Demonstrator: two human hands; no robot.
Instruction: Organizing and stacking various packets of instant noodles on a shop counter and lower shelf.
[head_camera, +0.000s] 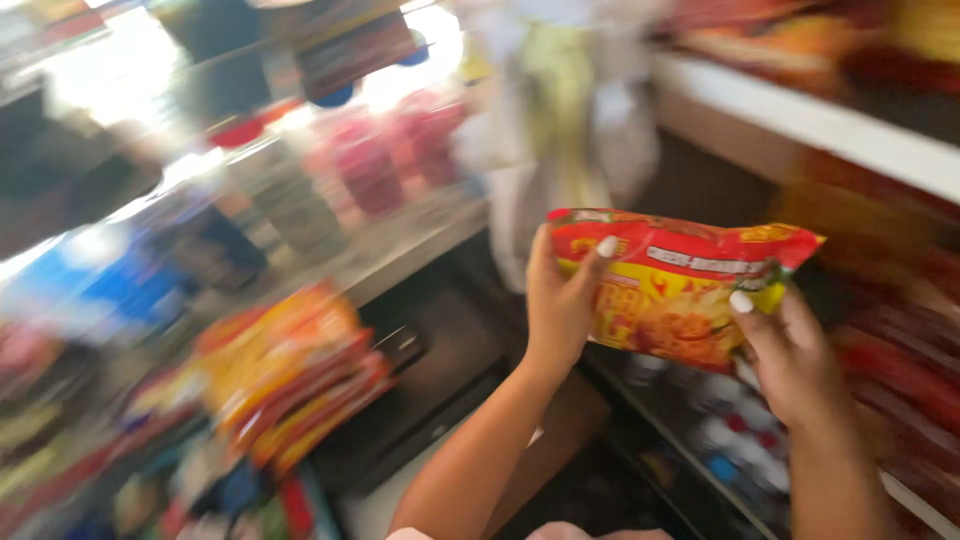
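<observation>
Red snack packet (672, 285), both hands gripping

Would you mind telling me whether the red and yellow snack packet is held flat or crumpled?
Held flat: both hands, left and right, grip opposite ends of the red and yellow snack packet.

Narrow aisle, both hands' grip on a red and yellow snack packet (680, 290) filling the middle, white shelf (800, 115) close on the right, stacked packets (290, 375) and jars (370, 170) crowding the left, dark open gap below between the arms.
</observation>
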